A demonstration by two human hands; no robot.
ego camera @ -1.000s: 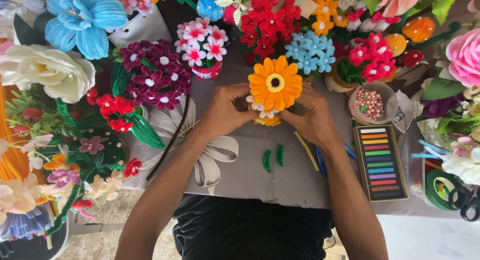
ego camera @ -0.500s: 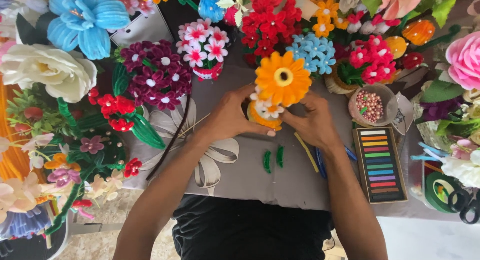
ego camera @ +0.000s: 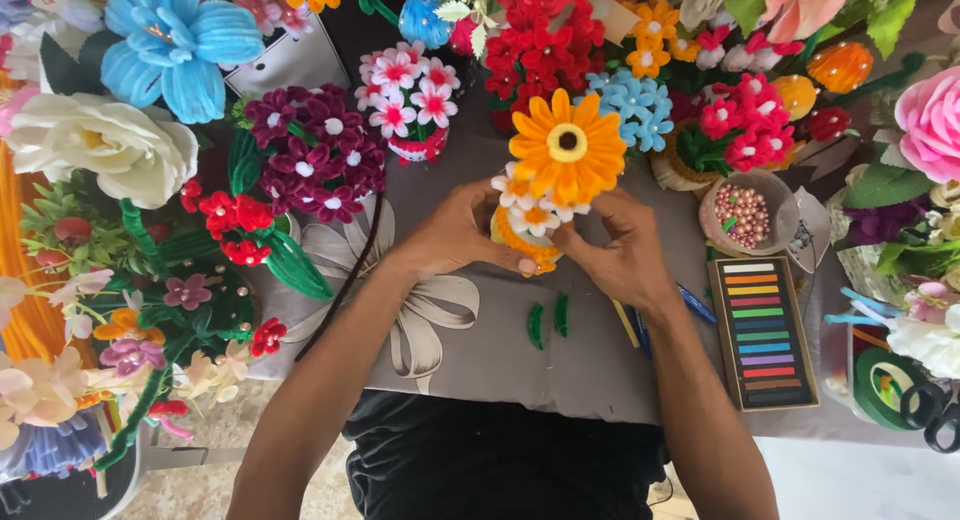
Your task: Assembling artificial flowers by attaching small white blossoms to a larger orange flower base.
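Both hands meet at the middle of the grey flower-print cloth (ego camera: 470,350). My left hand (ego camera: 455,230) cups the left side of a small orange pot (ego camera: 527,250) of handmade flowers. My right hand (ego camera: 620,250) holds the pot's right side, fingers touching the small white blossoms (ego camera: 528,212). A large orange flower with a yellow centre (ego camera: 567,145) rises from the pot, facing up. Two short green pipe-cleaner pieces (ego camera: 548,320) lie on the cloth just below my hands.
Handmade flower arrangements ring the cloth: purple blooms (ego camera: 310,155), a pink-and-white posy (ego camera: 412,90), red flowers (ego camera: 545,50), blue ones (ego camera: 630,105), a white rose (ego camera: 95,145). A bowl of beads (ego camera: 742,212), a box of coloured chalk sticks (ego camera: 765,330) and green tape with scissors (ego camera: 905,395) sit at the right.
The flower pot has been lifted and tilted away from me, so the orange flower sits higher in view and the white blossoms show. Both hands shifted up with it.
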